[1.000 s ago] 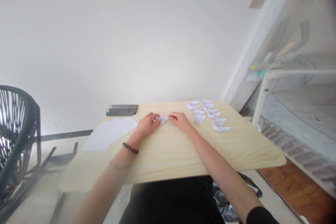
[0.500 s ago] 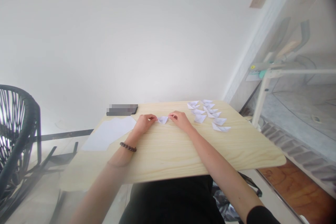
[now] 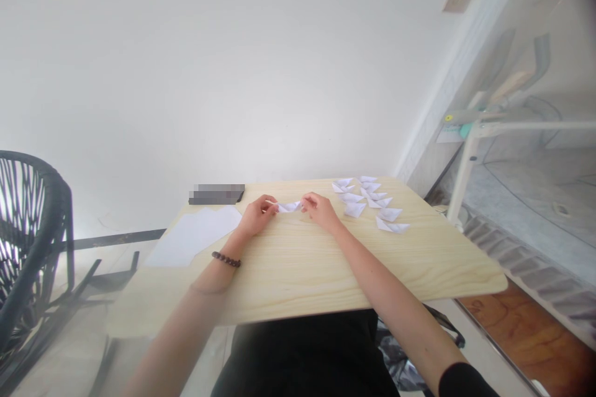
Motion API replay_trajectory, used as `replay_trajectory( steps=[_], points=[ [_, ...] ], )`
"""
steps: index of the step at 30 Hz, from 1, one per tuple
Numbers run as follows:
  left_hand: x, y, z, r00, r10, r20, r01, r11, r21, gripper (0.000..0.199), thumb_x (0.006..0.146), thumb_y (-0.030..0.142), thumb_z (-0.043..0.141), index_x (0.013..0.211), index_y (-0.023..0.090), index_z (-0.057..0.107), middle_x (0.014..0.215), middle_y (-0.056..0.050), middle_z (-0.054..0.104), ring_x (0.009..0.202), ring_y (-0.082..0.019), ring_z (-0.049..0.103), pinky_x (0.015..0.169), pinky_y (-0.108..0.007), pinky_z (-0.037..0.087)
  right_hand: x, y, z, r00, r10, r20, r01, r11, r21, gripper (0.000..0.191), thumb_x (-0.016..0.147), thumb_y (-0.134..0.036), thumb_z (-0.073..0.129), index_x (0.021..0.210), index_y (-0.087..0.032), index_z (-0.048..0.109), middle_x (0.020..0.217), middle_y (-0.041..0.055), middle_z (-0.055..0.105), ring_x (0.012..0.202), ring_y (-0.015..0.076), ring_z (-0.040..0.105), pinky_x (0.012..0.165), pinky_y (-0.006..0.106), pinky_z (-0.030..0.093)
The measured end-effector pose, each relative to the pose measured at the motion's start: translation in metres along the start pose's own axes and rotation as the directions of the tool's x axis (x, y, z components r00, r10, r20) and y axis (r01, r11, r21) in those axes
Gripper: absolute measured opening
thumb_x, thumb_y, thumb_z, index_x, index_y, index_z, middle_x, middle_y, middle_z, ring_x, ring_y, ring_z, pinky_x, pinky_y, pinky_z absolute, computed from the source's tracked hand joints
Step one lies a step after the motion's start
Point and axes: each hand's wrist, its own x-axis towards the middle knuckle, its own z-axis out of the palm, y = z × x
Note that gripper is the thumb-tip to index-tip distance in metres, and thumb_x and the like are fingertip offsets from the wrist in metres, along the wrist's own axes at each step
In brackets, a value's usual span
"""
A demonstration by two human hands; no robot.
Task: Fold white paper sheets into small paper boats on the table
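Note:
Between my hands, over the middle of the table (image 3: pixel 298 273), is a small white folded paper boat (image 3: pixel 289 206). My left hand (image 3: pixel 259 214) pinches its left tip, and my right hand (image 3: pixel 319 211) grips the right tip with thumb and fingers. The tips themselves are hidden by the fingers. To the right of my right hand lie several finished-looking paper boats (image 3: pixel 354 209) in loose rows. A pile of white paper sheets (image 3: pixel 190 237) lies to the left of my left hand.
A dark flat object (image 3: pixel 216 195), partly blurred out, lies at the table's back left. Beyond the table stand a woven black chair (image 3: pixel 51 198) on the left and a white metal frame (image 3: pixel 463 180) on the right. The wall (image 3: pixel 279 74) rises behind.
The paper between my hands has spread wider, with both ends now pulled up into points and a boat shape showing. My hands have shifted only slightly.

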Motion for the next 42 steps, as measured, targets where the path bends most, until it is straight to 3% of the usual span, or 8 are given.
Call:
replay_trajectory(
  steps=[3, 8, 19, 26, 32, 35, 38, 42],
  points=[
    [0.0, 0.003, 0.001, 0.999, -0.038, 0.039, 0.045, 0.981, -0.188, 0.044, 0.076, 0.042, 0.046, 0.111, 0.016, 0.044, 0.077, -0.005, 0.062, 0.068, -0.013, 0.057, 0.056, -0.023, 0.044, 0.001, 0.002, 0.001, 0.982, 0.18, 0.051, -0.187, 0.95, 0.251, 0.018, 0.074, -0.033, 0.048, 0.077, -0.016, 0.054, 0.062, 0.0009, 0.059, 0.045, 0.0082, 0.051, 0.04, 0.018, 0.04],
    [0.0, 0.003, 0.003, 0.991, -0.061, 0.117, 0.099, 0.933, -0.346, 0.036, 0.074, 0.043, 0.049, 0.092, 0.012, 0.053, 0.077, -0.006, 0.06, 0.072, -0.014, 0.056, 0.06, -0.025, 0.045, 0.003, 0.0, -0.001, 0.942, 0.305, 0.14, -0.334, 0.813, 0.477, 0.019, 0.068, -0.032, 0.054, 0.073, -0.014, 0.055, 0.065, 0.0026, 0.057, 0.058, 0.0118, 0.057, 0.039, 0.017, 0.042],
    [-0.003, 0.006, 0.0, 0.945, -0.143, 0.294, 0.288, 0.789, -0.543, 0.029, 0.07, 0.037, 0.058, 0.083, 0.011, 0.055, 0.073, -0.004, 0.059, 0.072, -0.012, 0.055, 0.067, -0.025, 0.044, -0.003, -0.014, -0.011, 0.87, 0.222, 0.44, -0.474, 0.624, 0.621, 0.027, 0.067, -0.04, 0.056, 0.072, -0.015, 0.048, 0.055, -0.0024, 0.051, 0.045, 0.007, 0.048, 0.039, 0.018, 0.036],
    [-0.006, 0.01, -0.003, 0.921, -0.129, 0.367, 0.326, 0.771, -0.547, 0.029, 0.068, 0.038, 0.059, 0.078, 0.012, 0.053, 0.071, -0.005, 0.059, 0.067, -0.011, 0.054, 0.064, -0.025, 0.043, -0.005, -0.022, -0.014, 0.803, 0.224, 0.552, -0.569, 0.565, 0.598, 0.024, 0.065, -0.036, 0.055, 0.068, -0.018, 0.039, 0.049, -0.007, 0.041, 0.042, 0.0064, 0.043, 0.036, 0.017, 0.03],
    [-0.007, 0.015, -0.002, 0.921, -0.078, 0.381, 0.283, 0.806, -0.52, 0.025, 0.072, 0.038, 0.055, 0.077, 0.014, 0.049, 0.07, -0.004, 0.057, 0.067, -0.011, 0.054, 0.063, -0.025, 0.045, -0.007, -0.021, -0.017, 0.811, 0.2, 0.55, -0.542, 0.611, 0.576, 0.02, 0.069, -0.036, 0.05, 0.067, -0.019, 0.038, 0.044, -0.0099, 0.033, 0.032, 0.0041, 0.032, 0.034, 0.017, 0.031],
    [-0.005, 0.012, 0.001, 0.964, -0.027, 0.265, 0.154, 0.868, -0.472, 0.023, 0.074, 0.037, 0.053, 0.079, 0.014, 0.049, 0.071, -0.003, 0.056, 0.07, -0.013, 0.055, 0.062, -0.026, 0.046, -0.006, -0.017, -0.016, 0.89, 0.19, 0.414, -0.414, 0.718, 0.559, 0.019, 0.07, -0.037, 0.051, 0.073, -0.019, 0.045, 0.043, -0.0107, 0.034, 0.029, 0.0024, 0.025, 0.034, 0.017, 0.034],
    [-0.002, 0.006, 0.001, 0.99, 0.022, 0.141, 0.022, 0.953, -0.302, 0.023, 0.073, 0.036, 0.051, 0.08, 0.014, 0.053, 0.075, -0.004, 0.057, 0.072, -0.013, 0.055, 0.061, -0.026, 0.047, -0.006, -0.011, -0.015, 0.949, 0.166, 0.27, -0.273, 0.859, 0.432, 0.021, 0.069, -0.037, 0.052, 0.079, -0.019, 0.05, 0.048, -0.0074, 0.045, 0.033, 0.0038, 0.036, 0.035, 0.017, 0.036],
    [0.001, -0.002, -0.003, 0.995, 0.067, 0.07, -0.064, 0.997, -0.037, 0.022, 0.075, 0.034, 0.047, 0.079, 0.015, 0.057, 0.08, -0.004, 0.058, 0.066, -0.012, 0.053, 0.061, -0.025, 0.046, -0.007, -0.006, -0.013, 0.967, 0.065, 0.248, -0.117, 0.973, 0.199, 0.023, 0.074, -0.037, 0.047, 0.086, -0.019, 0.053, 0.058, -0.0018, 0.054, 0.049, 0.0092, 0.052, 0.039, 0.016, 0.039]
  ],
)
